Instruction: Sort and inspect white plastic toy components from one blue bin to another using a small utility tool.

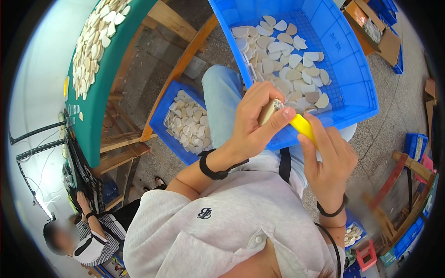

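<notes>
My left hand (pixel 259 121) is closed around a pale, off-white piece (pixel 267 111), its edge turned up between thumb and fingers. In my right hand (pixel 330 160) I grip a yellow-handled tool (pixel 303 129), whose front end meets the piece by my left thumb. That front end is mostly hidden, so its exact kind cannot be told. Both hands are over the near edge of a large blue bin (pixel 359 69), which rests by my legs. Inside it lie many flat half-round pieces (pixel 278 58) in white and beige.
At the left, a green-topped table (pixel 123 39) carries a heap of similar pieces (pixel 95 46). A smaller blue bin (pixel 156 118) of pieces stands beside my leg. A person (pixel 102 236) works at lower left. Cardboard boxes (pixel 388 48) and a wooden frame (pixel 410 204) stand right.
</notes>
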`<action>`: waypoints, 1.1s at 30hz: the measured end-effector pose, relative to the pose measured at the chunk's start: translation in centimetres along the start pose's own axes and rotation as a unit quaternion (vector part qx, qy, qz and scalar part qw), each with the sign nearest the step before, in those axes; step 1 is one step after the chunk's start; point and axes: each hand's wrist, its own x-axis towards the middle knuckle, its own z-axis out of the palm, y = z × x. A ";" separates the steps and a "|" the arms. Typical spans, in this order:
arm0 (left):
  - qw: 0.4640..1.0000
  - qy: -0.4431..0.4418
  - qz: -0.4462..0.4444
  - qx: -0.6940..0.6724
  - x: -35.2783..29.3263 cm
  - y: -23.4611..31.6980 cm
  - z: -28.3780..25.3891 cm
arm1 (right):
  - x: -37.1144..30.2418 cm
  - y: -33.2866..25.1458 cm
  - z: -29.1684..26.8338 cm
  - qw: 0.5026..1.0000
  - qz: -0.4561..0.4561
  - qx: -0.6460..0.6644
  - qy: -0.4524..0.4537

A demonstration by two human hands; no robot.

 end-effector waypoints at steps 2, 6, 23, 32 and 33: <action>1.000 0.002 0.000 0.007 0.0 0.0 0.1 | 0.0 0.1 0.3 1.000 0.001 0.001 0.002; 0.999 0.003 -0.026 -0.018 0.0 -0.1 0.3 | 0.1 0.1 0.6 1.000 0.014 0.008 0.019; 0.831 -0.106 -0.253 -0.484 1.5 0.0 -0.9 | 0.0 0.5 0.7 0.972 0.158 0.160 0.074; 0.820 -0.087 -0.280 -0.492 1.6 0.8 -0.7 | 0.0 0.5 0.7 0.969 0.179 0.165 0.048; 0.824 -0.092 -0.270 -0.489 1.6 0.8 -0.7 | 0.1 0.6 0.8 0.977 0.140 0.156 0.046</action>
